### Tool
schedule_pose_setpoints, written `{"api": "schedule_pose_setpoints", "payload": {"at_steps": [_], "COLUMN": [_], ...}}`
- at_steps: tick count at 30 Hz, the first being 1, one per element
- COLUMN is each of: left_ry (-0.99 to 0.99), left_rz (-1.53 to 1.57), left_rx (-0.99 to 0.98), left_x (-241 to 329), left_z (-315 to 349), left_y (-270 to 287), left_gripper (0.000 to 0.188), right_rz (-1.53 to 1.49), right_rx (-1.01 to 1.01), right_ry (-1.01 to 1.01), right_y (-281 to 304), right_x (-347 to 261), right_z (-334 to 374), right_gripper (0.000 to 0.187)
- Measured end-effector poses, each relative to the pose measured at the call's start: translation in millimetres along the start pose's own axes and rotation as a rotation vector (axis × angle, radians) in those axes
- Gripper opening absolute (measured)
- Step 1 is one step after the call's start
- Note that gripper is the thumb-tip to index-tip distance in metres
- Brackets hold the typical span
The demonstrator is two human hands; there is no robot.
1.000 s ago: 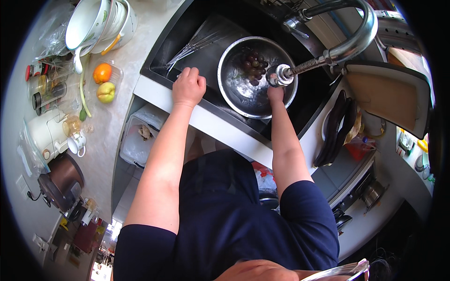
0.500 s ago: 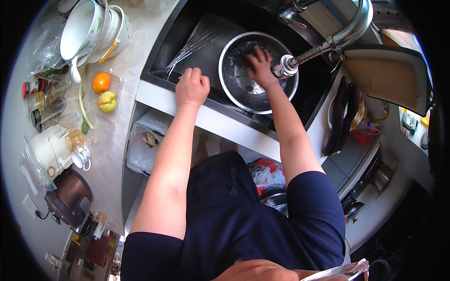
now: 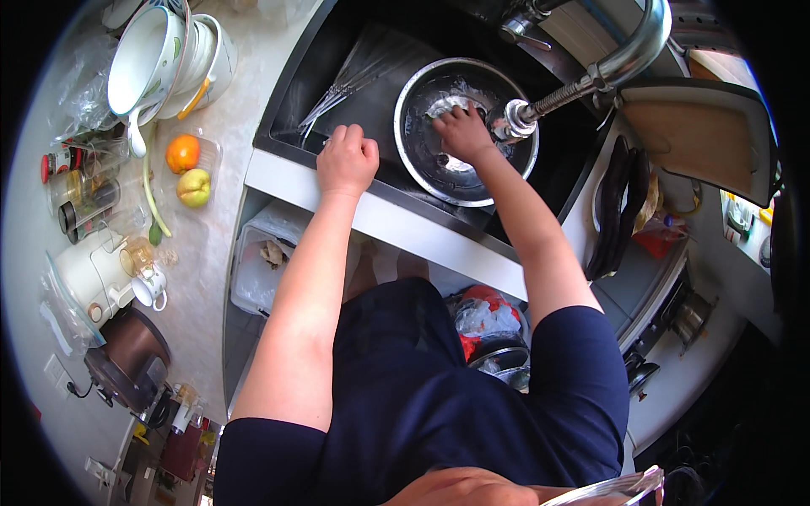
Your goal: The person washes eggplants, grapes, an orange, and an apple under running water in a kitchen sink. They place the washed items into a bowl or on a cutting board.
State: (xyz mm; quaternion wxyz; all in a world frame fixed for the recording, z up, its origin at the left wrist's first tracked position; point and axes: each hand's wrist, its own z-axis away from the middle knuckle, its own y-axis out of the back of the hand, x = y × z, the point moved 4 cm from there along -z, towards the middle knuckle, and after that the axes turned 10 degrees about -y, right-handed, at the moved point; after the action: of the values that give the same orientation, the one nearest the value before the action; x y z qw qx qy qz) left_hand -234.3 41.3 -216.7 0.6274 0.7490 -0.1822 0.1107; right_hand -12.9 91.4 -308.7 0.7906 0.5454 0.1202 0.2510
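A round metal basin (image 3: 403, 160) stands in the dark sink (image 3: 283, 126), its inside dark with bright, rippled glints like water. Over the basin's middle, my right hand (image 3: 463, 133) reaches in from the right with its fingers apart and nothing visible in them. Close beside that wrist hangs the faucet's metal spray head (image 3: 511, 121). My left hand (image 3: 347, 158) is closed in a fist on the sink's front edge, left of the basin. Nothing sticks out of the fist; its palm side is hidden. Thin metal skewers or sticks (image 3: 342, 88) lie in the sink beyond it.
A clear tray with an orange (image 3: 182, 153) and a yellow-green fruit (image 3: 193, 187) sits on the left counter, near white enamel pots (image 3: 145, 63) and a long green stalk (image 3: 152, 198). Long dark eggplants (image 3: 620, 207) lie right of the sink. A lined bin (image 3: 257, 261) stands below.
My right hand has shifted slightly and turned within the basin, and its forearm has swung a little to the right. The glints in the basin differ. The left fist stays in place.
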Motion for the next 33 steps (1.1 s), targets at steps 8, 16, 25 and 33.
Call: {"api": "schedule_pose_setpoints", "payload": {"at_steps": [8, 16, 25, 33], "left_ry": [0.043, 0.01, 0.013, -0.011], "left_rz": [-0.015, 0.008, 0.013, 0.007], "left_rx": [-0.013, 0.018, -0.002, 0.011], "left_x": [-6, 0, 2, 0], "left_z": [5, -1, 0, -3], "left_y": [4, 0, 1, 2], "left_gripper": [0.008, 0.005, 0.005, 0.009], "right_rz": [-0.388, -0.584, -1.734, -2.476], "right_rx": [-0.039, -0.249, -0.431, -0.03], "right_ry": [-0.286, -0.487, -1.113, -1.101], "right_y": [-107, -108, -121, -132], "right_x": [36, 80, 103, 58], "right_z": [-26, -28, 7, 4], "right_gripper": [0.036, 0.033, 0.027, 0.028]}}
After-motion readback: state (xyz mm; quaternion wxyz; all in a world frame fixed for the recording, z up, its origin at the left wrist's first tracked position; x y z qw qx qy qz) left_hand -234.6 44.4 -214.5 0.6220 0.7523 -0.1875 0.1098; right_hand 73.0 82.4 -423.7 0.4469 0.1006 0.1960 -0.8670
